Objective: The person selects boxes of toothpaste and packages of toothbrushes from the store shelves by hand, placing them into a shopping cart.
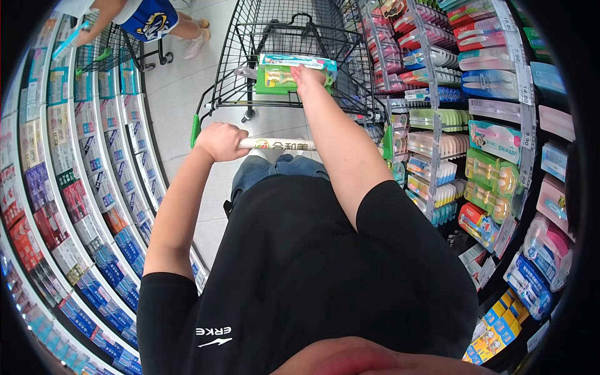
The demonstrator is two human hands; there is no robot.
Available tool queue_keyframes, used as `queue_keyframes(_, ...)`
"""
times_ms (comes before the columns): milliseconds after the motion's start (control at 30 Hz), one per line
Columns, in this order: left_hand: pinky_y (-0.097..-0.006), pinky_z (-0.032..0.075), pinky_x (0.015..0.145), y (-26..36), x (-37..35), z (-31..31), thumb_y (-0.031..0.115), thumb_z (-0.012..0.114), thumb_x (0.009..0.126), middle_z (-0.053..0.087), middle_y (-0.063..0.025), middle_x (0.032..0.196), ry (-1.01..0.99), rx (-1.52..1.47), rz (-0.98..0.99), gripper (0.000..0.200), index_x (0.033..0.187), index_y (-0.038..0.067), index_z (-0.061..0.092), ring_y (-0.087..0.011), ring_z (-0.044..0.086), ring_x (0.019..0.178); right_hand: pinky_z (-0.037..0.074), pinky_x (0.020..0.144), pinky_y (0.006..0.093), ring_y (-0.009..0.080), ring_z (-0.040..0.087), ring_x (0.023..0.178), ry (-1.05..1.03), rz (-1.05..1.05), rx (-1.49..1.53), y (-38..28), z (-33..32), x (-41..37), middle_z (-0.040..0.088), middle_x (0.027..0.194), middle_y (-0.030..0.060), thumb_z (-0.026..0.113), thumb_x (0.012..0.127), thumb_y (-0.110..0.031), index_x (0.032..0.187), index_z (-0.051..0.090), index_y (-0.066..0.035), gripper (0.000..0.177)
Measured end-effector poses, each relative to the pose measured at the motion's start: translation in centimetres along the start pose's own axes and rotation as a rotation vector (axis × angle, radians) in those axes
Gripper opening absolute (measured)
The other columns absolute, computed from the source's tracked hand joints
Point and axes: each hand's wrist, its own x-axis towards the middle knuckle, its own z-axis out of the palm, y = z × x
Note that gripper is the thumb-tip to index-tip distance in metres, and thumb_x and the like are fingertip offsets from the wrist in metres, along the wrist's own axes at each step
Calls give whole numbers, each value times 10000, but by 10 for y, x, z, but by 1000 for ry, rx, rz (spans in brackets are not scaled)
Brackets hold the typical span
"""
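My left hand is closed around the left end of the white shopping cart handle. My right hand reaches over the handle to the near end of the cart's wire basket. Its fingers look stretched out, lying against a long white and teal box and a green blister pack with yellowish pieces inside. Both packs rest at the near end of the black wire shopping cart. My right palm hides part of the packs. A small clear piece of packaging sticks out at their left.
Shelves of boxed goods curve along the left. Hanging packs of toothbrushes line the rack on the right, close to the cart. Ahead at the left, a person in blue shorts stands beside another cart. Grey tiles cover the aisle floor.
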Motion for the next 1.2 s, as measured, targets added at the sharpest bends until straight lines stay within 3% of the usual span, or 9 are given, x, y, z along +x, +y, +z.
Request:
queue_keyframes(233,-511,558,693,1,1,-1,390,679,850,704,-99,762,-19,-3,-8,268,799,129,652,-366,706,765,668,970,379,362,748,1026,25,0,-72,5,-4,0,674,1204,240,634,1034,24,1290,539,119,289)
queue_keyframes(333,-509,559,701,1,3,-4,392,678,852,708,-100,766,-23,1,-11,268,802,130,655,-366,707,773,674,884,369,319,759,988,36,-11,-177,-3,-9,-19,704,1172,218,636,1046,-40,1287,558,99,289)
queue_keyframes(433,-506,561,710,0,7,-2,394,679,853,714,-105,775,-46,6,-23,265,809,133,663,-365,708,780,607,720,329,208,769,937,-284,2,-565,-16,-28,-40,766,1077,147,647,1059,-206,1210,657,25,276)
queue_keyframes(467,-504,562,715,0,7,-2,394,679,854,717,-108,781,-65,2,-40,263,812,135,667,-363,709,784,607,720,329,208,769,937,-278,-4,-562,-23,-38,-58,766,1077,147,647,1059,-206,1210,657,25,276)
queue_keyframes(533,-504,562,717,3,9,-8,396,679,856,720,-111,786,-64,-3,-43,263,818,136,670,-363,710,788,551,642,344,206,739,755,-388,-718,-918,-46,-59,-112,772,936,117,708,978,-141,974,712,-16,125)
queue_keyframes(667,-503,565,722,2,10,-4,398,678,861,717,-119,785,-22,20,-38,263,845,135,676,-365,711,793,526,662,464,323,631,681,-387,-1547,-1303,-99,-132,-161,662,740,104,749,939,-209,863,677,-50,190)
queue_keyframes(800,-514,563,717,2,8,-4,396,684,854,706,-130,790,6,12,-16,271,872,126,668,-375,704,786,519,675,492,340,610,681,-215,-1516,-1528,-93,-198,-168,610,670,87,741,936,-262,768,657,-76,264)
queue_keyframes(967,-513,573,717,-4,7,-4,418,691,866,712,-123,790,28,91,27,303,884,118,650,-368,717,791,544,692,500,337,686,750,-108,-1379,-1603,-78,-201,-166,693,705,108,677,949,-367,637,678,-96,413)
queue_keyframes(1200,-501,572,654,-21,9,-3,412,719,842,696,-112,743,162,148,55,312,845,115,623,-366,707,703,584,749,494,348,741,826,-138,-1198,-1670,-81,-180,-168,756,787,149,597,975,-417,719,768,-64,469)
